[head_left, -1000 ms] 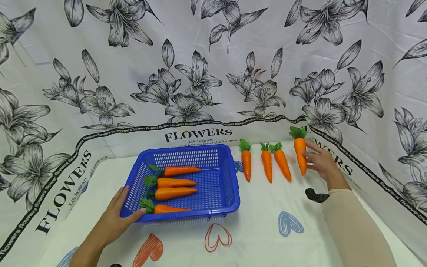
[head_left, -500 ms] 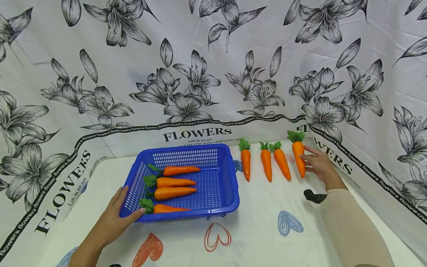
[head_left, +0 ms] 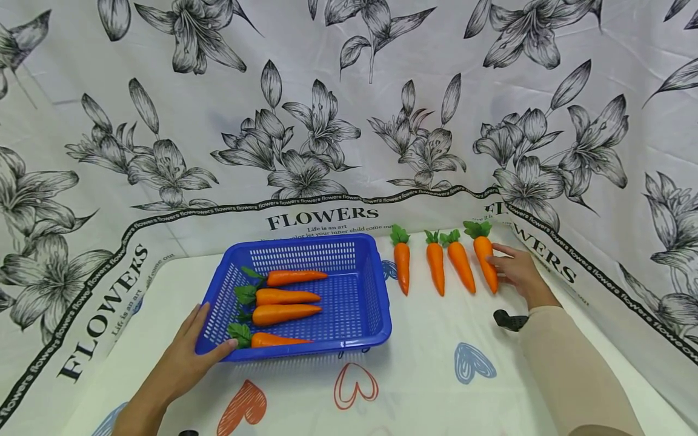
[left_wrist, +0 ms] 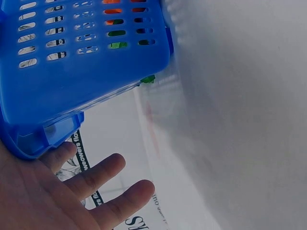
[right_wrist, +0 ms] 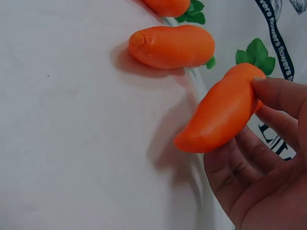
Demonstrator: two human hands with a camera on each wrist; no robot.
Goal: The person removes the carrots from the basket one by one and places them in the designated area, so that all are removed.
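Two red hearts [head_left: 246, 404] printed on the white tablecloth [head_left: 425, 399] lie closest to the person, one about eleven o'clock, the other at twelve. Just beyond, toward ten, the left hand [head_left: 182, 358] steadies a blue, rectangular, slotted plastic basket [head_left: 346, 312]: its thumb rests on the rim at the basket's seven-o'clock corner, and the other fingers are spread apart and straight along the outside. Inside lie four orange carrots with green leafy tops [head_left: 287, 297], one above another, leaves toward nine, tips toward three.

Farther over, near two o'clock, the right hand [head_left: 518, 270], below a beige sleeve [head_left: 572, 369], has thumb and fingers pinched on a smooth orange carrot with green leaves [head_left: 486, 263]. Its leaves point to eleven, its tip to five; I can't tell whether it touches the cloth.

Between it and the basket, around one o'clock, three more orange carrots [head_left: 435, 269] lie in a row with leaves away from the person, the leftmost just beside the basket, the other two close together. Behind everything hangs a white curtain with black flower drawings [head_left: 311, 139].
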